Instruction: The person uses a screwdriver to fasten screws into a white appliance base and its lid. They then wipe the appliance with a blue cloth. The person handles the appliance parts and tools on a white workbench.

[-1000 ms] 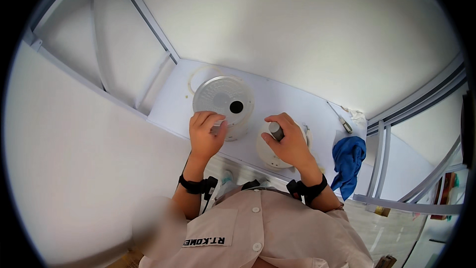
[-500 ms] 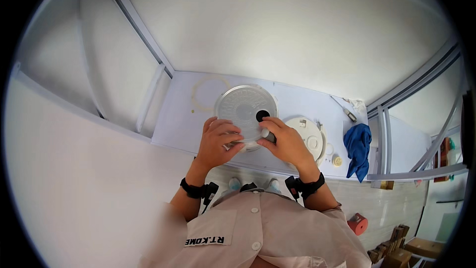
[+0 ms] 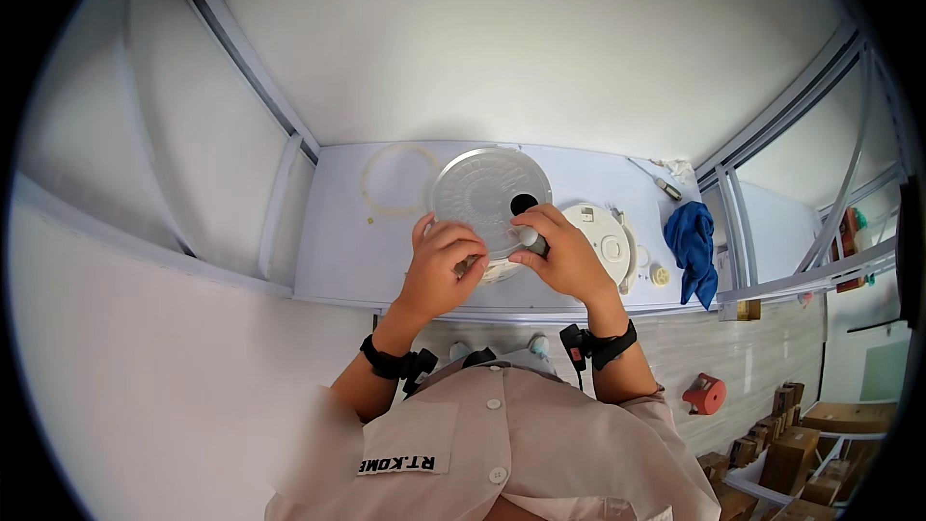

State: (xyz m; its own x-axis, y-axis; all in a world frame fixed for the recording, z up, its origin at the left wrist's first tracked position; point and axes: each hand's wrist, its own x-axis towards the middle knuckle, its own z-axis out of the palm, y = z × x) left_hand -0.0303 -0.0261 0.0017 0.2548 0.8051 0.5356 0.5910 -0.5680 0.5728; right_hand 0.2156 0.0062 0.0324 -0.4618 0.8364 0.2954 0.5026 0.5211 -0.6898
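A round, silvery metal disc [image 3: 473,195] with a textured face and a black round spot [image 3: 524,205] lies on a white base, whose near edge shows below it. My right hand [image 3: 567,259] closes thumb and fingers around a short grey cylinder [image 3: 533,240] at the disc's near right edge. By the near left edge is my left hand [image 3: 444,265], its fingers curled toward the thumb. What it pinches, if anything, is hidden. Just right of the disc sits a round white appliance lid [image 3: 600,232].
A pale yellow ring [image 3: 365,183] lies at the table's [image 3: 328,241] left. To the right are a screwdriver [image 3: 667,189], a small cream round part [image 3: 660,275] and a blue cloth [image 3: 690,241] over the edge. A red stool [image 3: 706,394] and cardboard boxes [image 3: 789,456] stand on the floor.
My left fingers have curled in more and come away from the disc's face. My right hand keeps its grip on the grey cylinder. The whole view has shifted slightly.
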